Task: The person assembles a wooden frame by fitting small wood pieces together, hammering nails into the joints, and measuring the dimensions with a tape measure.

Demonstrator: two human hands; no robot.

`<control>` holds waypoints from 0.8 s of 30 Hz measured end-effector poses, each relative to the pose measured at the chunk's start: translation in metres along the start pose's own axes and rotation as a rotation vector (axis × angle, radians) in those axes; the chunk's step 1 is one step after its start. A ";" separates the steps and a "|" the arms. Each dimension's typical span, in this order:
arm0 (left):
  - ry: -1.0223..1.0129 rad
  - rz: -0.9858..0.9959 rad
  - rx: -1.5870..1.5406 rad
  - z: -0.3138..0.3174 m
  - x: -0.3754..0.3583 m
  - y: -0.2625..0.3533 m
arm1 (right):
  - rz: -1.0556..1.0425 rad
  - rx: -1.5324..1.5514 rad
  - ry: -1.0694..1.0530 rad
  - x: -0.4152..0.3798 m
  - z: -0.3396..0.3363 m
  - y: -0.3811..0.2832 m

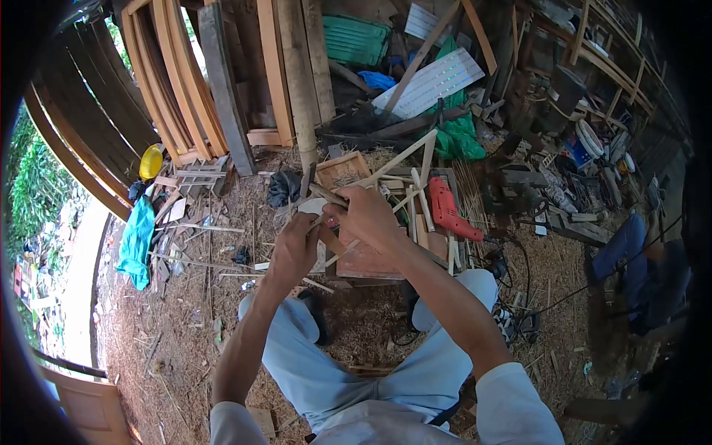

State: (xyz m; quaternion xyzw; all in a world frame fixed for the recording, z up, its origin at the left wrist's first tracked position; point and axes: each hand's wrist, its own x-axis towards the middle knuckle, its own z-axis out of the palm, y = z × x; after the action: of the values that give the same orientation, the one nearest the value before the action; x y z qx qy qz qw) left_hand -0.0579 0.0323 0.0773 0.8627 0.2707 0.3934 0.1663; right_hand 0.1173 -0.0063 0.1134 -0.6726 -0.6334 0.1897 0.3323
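My right hand [365, 215] is closed around the brown wooden handle of what looks like a hammer [326, 194], whose dark head points away to the upper left. Just below and to the left, my left hand [295, 243] has its fingers pinched together, with whatever is in them too small to make out. A short light wood piece [331, 239] shows beneath the hands. They are above a reddish-brown board [374, 256] on a low work surface between my knees. Slim wood strips joined at an angle [404, 157] lie beyond my right hand.
A red power drill [448, 208] lies to the right of the board, near a black cable [525, 263]. Behind is a wooden tray [343, 169]. Shavings and offcuts cover the ground. Wooden frames [178, 81] lean at the back left; a person in blue trousers [627, 248] is at right.
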 end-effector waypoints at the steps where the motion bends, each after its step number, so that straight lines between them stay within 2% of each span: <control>1: 0.000 -0.005 0.003 0.001 -0.003 -0.003 | 0.018 0.014 -0.028 0.000 -0.001 -0.003; 3: -0.036 -0.085 0.118 0.006 -0.005 -0.006 | 0.004 -0.011 0.017 0.002 0.005 -0.002; 6: -0.026 -0.132 0.110 0.005 -0.005 -0.004 | -0.002 -0.032 0.097 0.004 0.010 -0.001; 10: 0.015 -0.107 0.148 0.005 -0.005 -0.007 | -0.020 0.086 0.105 0.006 0.018 0.001; 12: 0.026 -0.121 0.171 0.007 -0.005 -0.004 | -0.058 0.022 0.127 0.006 0.015 0.004; 14: 0.103 -0.089 0.182 0.010 -0.009 0.005 | -0.064 0.039 0.106 0.006 0.018 0.008; 19: 0.114 -0.321 0.199 0.018 -0.022 0.020 | -0.183 0.049 0.027 0.016 0.020 0.014; 24: 0.185 -0.307 0.208 0.028 -0.027 0.023 | -0.270 0.053 0.018 0.015 0.020 0.019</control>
State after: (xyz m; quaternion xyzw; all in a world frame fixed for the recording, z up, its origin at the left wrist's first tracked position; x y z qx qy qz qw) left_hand -0.0434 -0.0046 0.0549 0.7841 0.4523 0.4108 0.1087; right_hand 0.1189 0.0126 0.0887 -0.5739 -0.7098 0.1542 0.3782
